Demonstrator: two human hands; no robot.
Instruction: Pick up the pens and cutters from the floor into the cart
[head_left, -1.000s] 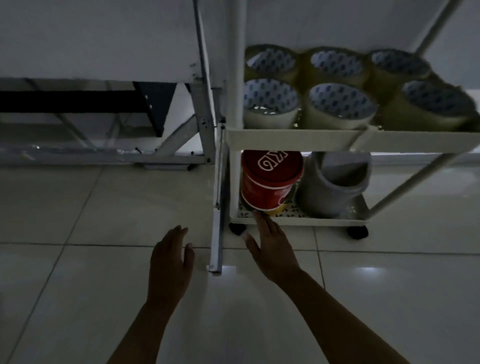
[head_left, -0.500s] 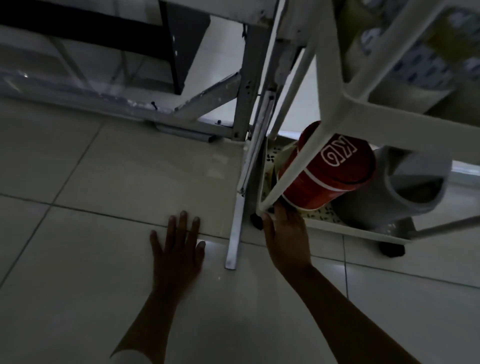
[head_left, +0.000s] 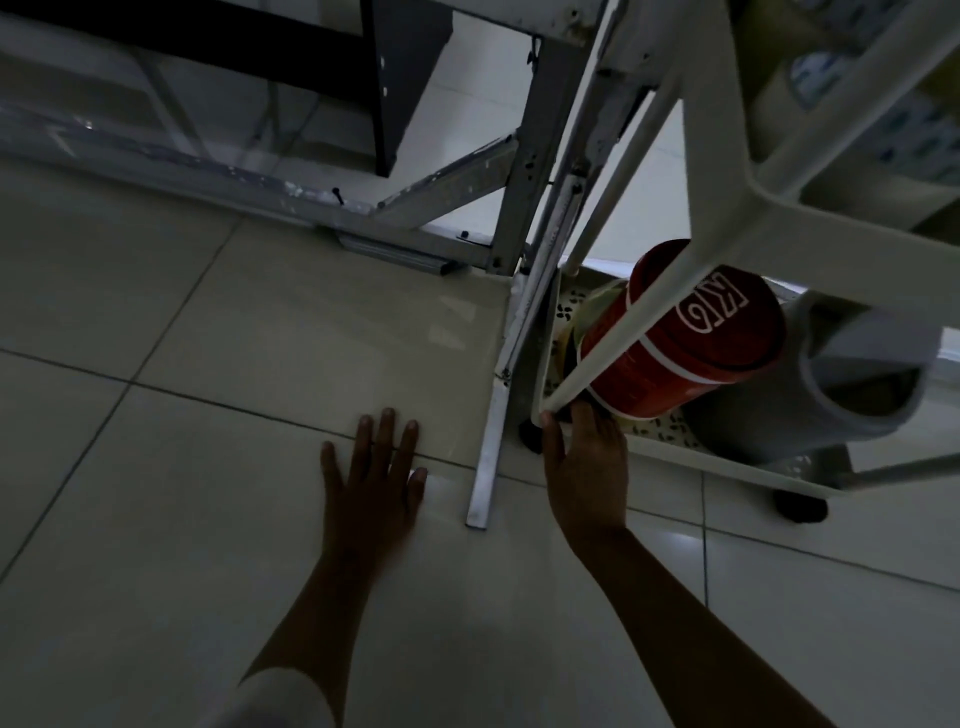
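Left hand: the left hand (head_left: 375, 480) lies flat on the floor tiles (head_left: 208, 322), fingers spread and straight, holding nothing.
Right hand: the right hand (head_left: 584, 467) is at the near-left corner of the cart's bottom tray (head_left: 727, 460), thumb against the rim; fingers reach in by the red can (head_left: 685, 343), and whether they hold anything I cannot tell.
Pens and cutters: none to be seen on the floor here.
Cart: to the right of both hands, and the right hand is nearer.
Next move: likely a look further along the floor.
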